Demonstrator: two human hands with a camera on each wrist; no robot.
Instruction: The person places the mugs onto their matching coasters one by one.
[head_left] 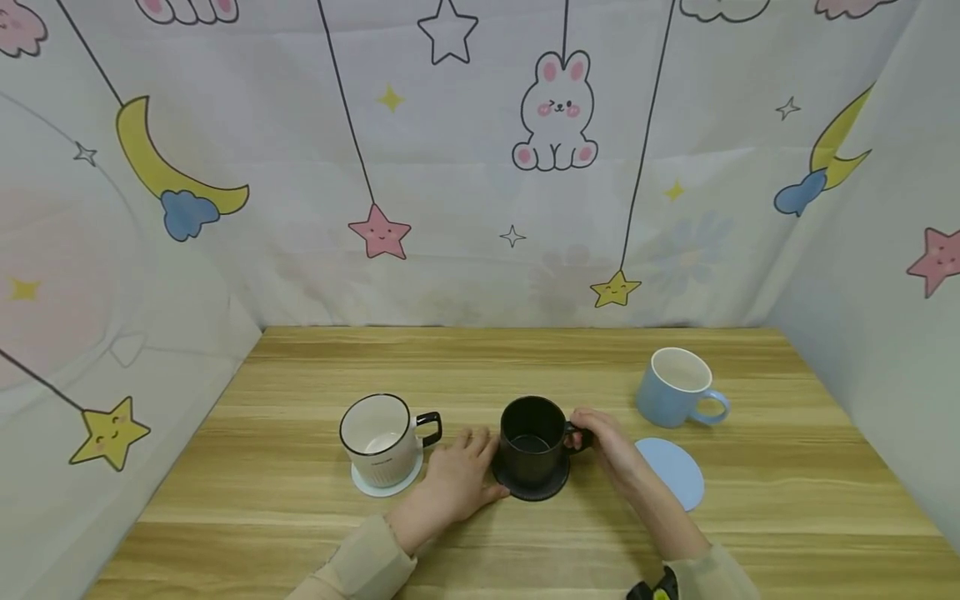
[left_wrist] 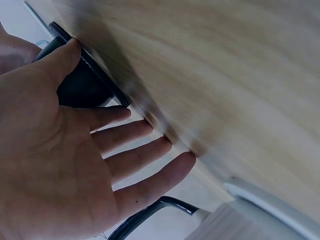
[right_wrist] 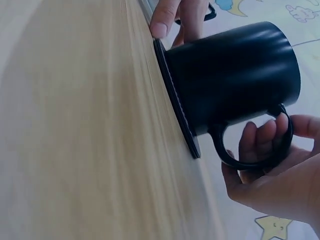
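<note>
A black mug (head_left: pixel 529 454) stands upright on a round black coaster (head_left: pixel 536 493) near the middle of the table. My right hand (head_left: pixel 606 442) grips the mug's handle; in the right wrist view its fingers (right_wrist: pixel 265 135) pass through the loop. On the mug's other side is my left hand (head_left: pixel 459 473), with fingers spread and fairly straight. Its thumb is right at the coaster's edge in the left wrist view, where the coaster (left_wrist: pixel 107 82) shows edge-on. Left of that hand, a white mug (head_left: pixel 382 450) with a black rim and handle sits on a pale coaster (head_left: pixel 372 490).
A light blue mug (head_left: pixel 667 400) stands at the back right, its handle pointing right. In front of it lies a flat light blue coaster (head_left: pixel 675 473), partly behind my right forearm. Printed white cloth (head_left: pixel 465 283) hangs along the wooden table's (head_left: pixel 300 358) back and sides.
</note>
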